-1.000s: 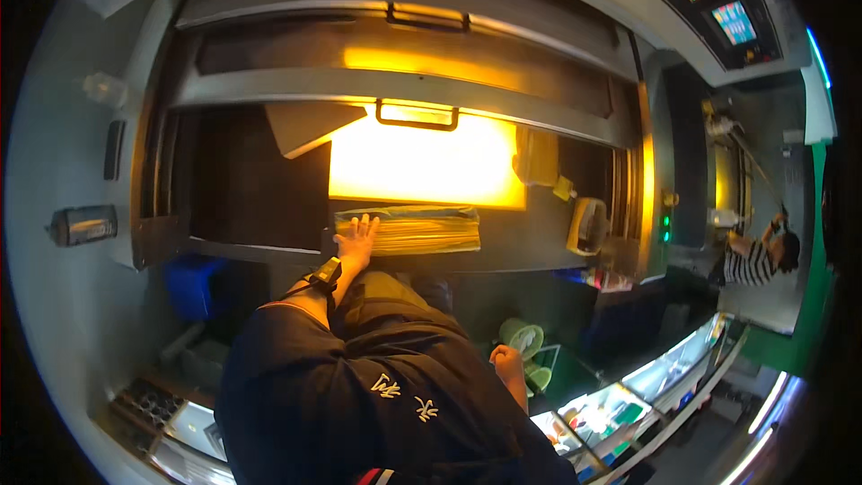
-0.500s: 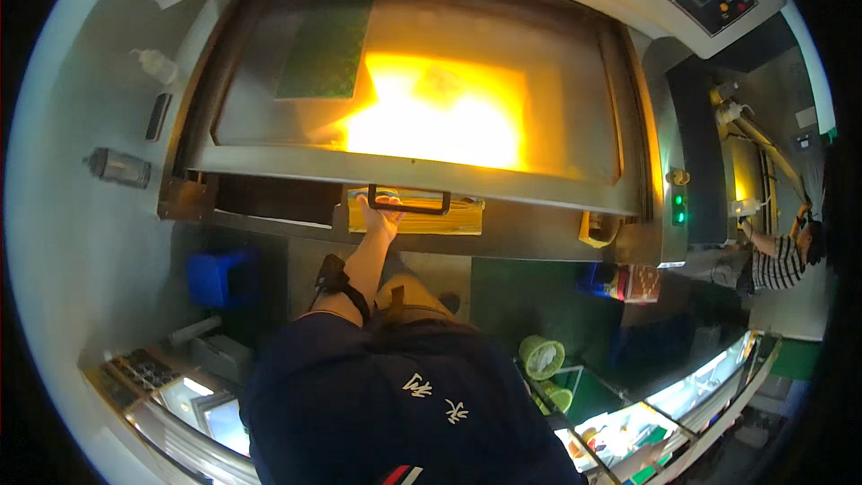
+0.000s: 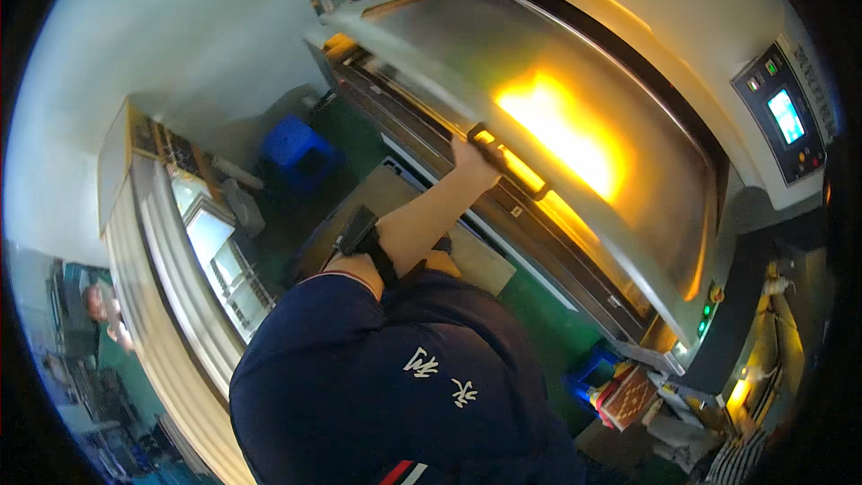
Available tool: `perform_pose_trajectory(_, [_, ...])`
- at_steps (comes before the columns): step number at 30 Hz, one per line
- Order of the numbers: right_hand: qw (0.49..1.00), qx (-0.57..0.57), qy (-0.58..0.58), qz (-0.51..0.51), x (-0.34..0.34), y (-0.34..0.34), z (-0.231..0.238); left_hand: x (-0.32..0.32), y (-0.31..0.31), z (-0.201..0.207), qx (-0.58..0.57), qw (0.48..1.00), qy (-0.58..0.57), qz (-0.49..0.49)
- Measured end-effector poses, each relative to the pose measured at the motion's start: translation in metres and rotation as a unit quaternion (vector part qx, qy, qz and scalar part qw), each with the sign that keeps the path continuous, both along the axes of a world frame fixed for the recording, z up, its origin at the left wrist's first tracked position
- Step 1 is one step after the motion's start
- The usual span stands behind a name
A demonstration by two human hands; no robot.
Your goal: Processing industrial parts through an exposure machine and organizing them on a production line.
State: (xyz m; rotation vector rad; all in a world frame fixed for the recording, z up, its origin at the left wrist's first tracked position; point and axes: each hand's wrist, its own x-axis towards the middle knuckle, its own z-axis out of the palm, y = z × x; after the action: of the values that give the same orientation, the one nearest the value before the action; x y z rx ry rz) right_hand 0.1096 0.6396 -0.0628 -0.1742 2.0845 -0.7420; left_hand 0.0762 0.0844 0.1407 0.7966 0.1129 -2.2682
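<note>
My left hand (image 3: 474,160) is closed on the dark handle (image 3: 540,191) at the front edge of a wide lid (image 3: 655,153). The lid belongs to a large pale machine and stands partly raised, with a gap between its front edge and the dark bed frame (image 3: 404,127) below. Bright yellow light glows on the lid's smooth surface and shows through the gap. A dark device is strapped around my left forearm. My right hand is out of view.
A control panel (image 3: 779,117) with a lit screen is on the machine's right. A blue stool (image 3: 301,151) stands to the left. Red and blue items (image 3: 620,395) sit at lower right. Another person (image 3: 106,314) is at far left; a striped sleeve (image 3: 736,458) shows lower right.
My view has turned, so the machine now slants down to the right. My left hand stays on the handle, and the gap under the lid looks wider.
</note>
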Motion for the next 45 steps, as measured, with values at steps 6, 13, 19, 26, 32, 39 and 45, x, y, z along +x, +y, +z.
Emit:
perform_pose_trajectory(6, [1.000,-0.002,-0.015,0.026,-0.019,-0.007,-0.004,-0.034,-0.011,0.127,-0.080,0.989,0.125,0.025])
perform_pose_trajectory(13, [0.999,0.005,-0.040,0.007,-0.013,-0.037,-0.015,-0.080,-0.041,0.198,-0.248,0.959,0.133,0.031])
perform_pose_trajectory(19, [0.998,0.007,-0.049,0.025,-0.013,-0.089,-0.026,-0.098,-0.054,0.220,-0.323,0.931,0.149,-0.081])
perform_pose_trajectory(26, [0.984,-0.123,-0.019,0.126,-0.118,-0.314,0.009,-0.096,-0.108,0.234,-0.335,0.866,0.300,-0.217])
perform_pose_trajectory(32, [0.966,-0.231,0.076,0.083,-0.157,-0.561,0.057,-0.094,-0.164,0.232,-0.269,0.730,0.360,-0.514])
perform_pose_trajectory(39, [0.977,-0.210,-0.018,0.040,-0.182,-0.694,0.035,-0.117,-0.228,0.201,-0.469,0.496,0.346,-0.643])
perform_pose_trajectory(45, [0.974,-0.220,-0.046,-0.040,-0.217,-0.713,0.021,-0.136,-0.298,0.098,-0.716,0.213,0.218,-0.628])
